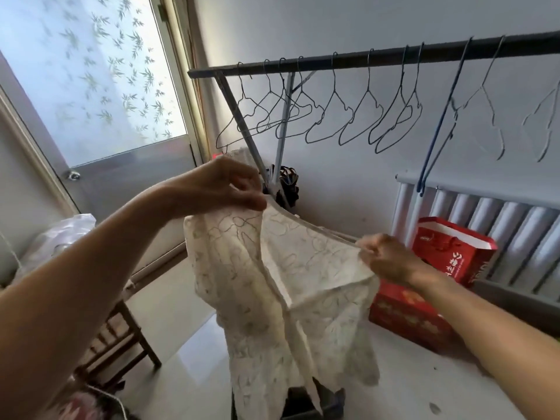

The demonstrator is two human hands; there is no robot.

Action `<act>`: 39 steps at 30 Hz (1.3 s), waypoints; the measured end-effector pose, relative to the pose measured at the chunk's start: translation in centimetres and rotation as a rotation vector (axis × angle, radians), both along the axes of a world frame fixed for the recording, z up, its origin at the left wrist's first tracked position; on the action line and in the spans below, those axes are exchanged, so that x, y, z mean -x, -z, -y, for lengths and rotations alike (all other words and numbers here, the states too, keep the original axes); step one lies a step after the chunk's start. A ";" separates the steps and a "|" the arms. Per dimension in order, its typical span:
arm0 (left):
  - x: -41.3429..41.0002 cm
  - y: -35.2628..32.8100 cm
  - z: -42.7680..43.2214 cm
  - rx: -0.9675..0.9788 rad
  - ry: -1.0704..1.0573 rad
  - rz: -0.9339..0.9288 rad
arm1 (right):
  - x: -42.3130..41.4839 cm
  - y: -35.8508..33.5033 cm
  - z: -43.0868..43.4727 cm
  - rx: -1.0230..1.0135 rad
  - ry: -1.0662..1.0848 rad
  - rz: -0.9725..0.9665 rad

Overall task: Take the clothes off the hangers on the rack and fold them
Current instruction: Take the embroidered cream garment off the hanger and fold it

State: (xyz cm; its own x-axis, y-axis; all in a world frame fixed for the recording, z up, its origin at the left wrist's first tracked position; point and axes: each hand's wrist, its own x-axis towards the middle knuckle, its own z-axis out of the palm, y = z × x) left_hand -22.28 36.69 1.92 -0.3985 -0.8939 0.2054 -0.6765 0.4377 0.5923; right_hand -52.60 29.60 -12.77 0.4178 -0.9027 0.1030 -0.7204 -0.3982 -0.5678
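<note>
Both hands pinch the cream lace garment (285, 286) by its top edge, left hand (224, 186) higher, right hand (388, 259) lower, below the rack (378, 56) of bare wire hangers (330, 116).

Single head-worn wide-angle view, facing forward, close behind hands, rack (363, 57) just beyond

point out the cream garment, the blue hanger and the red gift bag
cream garment (303, 268), head view, upper front panel
blue hanger (436, 140), head view, long wire side
red gift bag (448, 256), head view, front face
</note>
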 end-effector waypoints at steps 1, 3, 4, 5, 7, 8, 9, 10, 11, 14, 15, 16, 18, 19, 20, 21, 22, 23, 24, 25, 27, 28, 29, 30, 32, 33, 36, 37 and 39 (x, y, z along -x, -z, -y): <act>-0.5 0.2 -0.1 -0.008 -0.004 0.024 | 1.1 -1.5 0.1 -0.029 -0.036 0.103; -1.0 0.7 -0.2 -0.010 -0.007 0.059 | 2.9 -5.2 -0.3 -0.053 -0.085 0.274; -1.1 0.8 -0.3 -0.008 -0.002 0.065 | 3.6 -7.0 -0.8 -0.046 -0.094 0.320; -1.1 0.9 -0.4 -0.004 0.005 0.055 | 4.2 -8.4 -1.0 -0.042 -0.117 0.342; -1.0 0.7 -0.4 0.007 0.017 0.016 | 5.3 -10.7 -1.6 -0.067 -0.187 0.324; -0.8 0.5 -0.4 0.023 0.015 0.005 | 5.9 -11.8 -1.8 -0.102 -0.209 0.291; -0.6 0.3 -0.4 0.037 0.005 -0.007 | 6.7 -12.7 -2.0 -0.156 -0.227 0.253; -0.4 0.1 -0.3 0.053 -0.008 -0.026 | 7.6 -13.6 -2.2 -0.223 -0.246 0.227; -0.1 -0.1 -0.2 0.067 -0.016 -0.051 | 8.6 -14.5 -2.3 -0.285 -0.254 0.204; 1.2 -0.3 -0.3 0.114 -0.006 -0.123 | 10.8 -16.4 -2.7 -0.356 -0.306 0.262; 1.6 -0.4 -0.3 0.126 -0.005 -0.154 | 11.2 -16.6 -3.0 -0.331 -0.301 0.320; 2.0 -0.4 -0.4 0.129 -0.014 -0.206 | 11.5 -16.7 -3.3 -0.323 -0.289 0.390; 3.0 -0.2 -0.2 0.093 -0.063 -0.286 | 11.4 -15.6 -3.8 -0.308 -0.222 0.471; 3.6 0.2 0.1 0.071 -0.086 -0.243 | 10.8 -14.7 -4.1 -0.233 -0.140 0.424; 4.2 0.7 0.4 0.054 -0.114 -0.153 | 10.3 -13.6 -4.1 -0.131 -0.045 0.367; 4.8 1.2 0.7 0.048 -0.147 -0.073 | 9.7 -12.5 -4.0 -0.032 0.053 0.360; 5.3 1.7 1.1 0.058 -0.194 -0.045 | 9.2 -11.7 -3.9 0.042 0.125 0.389; 5.6 2.1 1.5 0.073 -0.243 -0.058 | 8.7 -11.1 -3.8 0.094 0.171 0.421; 5.9 2.4 1.8 0.089 -0.288 -0.091 | 8.3 -10.8 -3.7 0.128 0.200 0.430; 6.2 2.7 2.1 0.098 -0.329 -0.114 | 8.0 -10.6 -3.7 0.143 0.224 0.423; 6.7 3.2 2.5 0.115 -0.403 -0.149 | 7.3 -10.3 -3.7 0.159 0.257 0.400; 7.0 3.4 2.5 0.118 -0.428 -0.171 | 7.0 -10.3 -3.8 0.168 0.272 0.400; 7.5 3.5 2.5 0.119 -0.448 -0.201 | 6.5 -10.2 -3.8 0.179 0.290 0.403; 7.8 3.8 2.6 0.116 -0.457 -0.234 | 6.0 -10.1 -3.9 0.191 0.305 0.410; 9.0 4.5 2.4 0.094 -0.473 -0.303 | 4.9 -9.8 -4.2 0.185 0.323 0.433; 9.8 4.9 2.2 0.072 -0.476 -0.353 | 4.3 -9.6 -4.4 0.168 0.324 0.459; 12.4 6.6 1.9 0.017 -0.464 -0.515 | 2.2 -8.7 -5.1 0.096 0.306 0.577; 13.3 7.2 1.8 0.003 -0.457 -0.558 | 1.5 -8.4 -5.3 0.078 0.299 0.607; 15.0 8.2 1.6 -0.030 -0.446 -0.636 | 0.3 -7.8 -5.8 0.078 0.293 0.638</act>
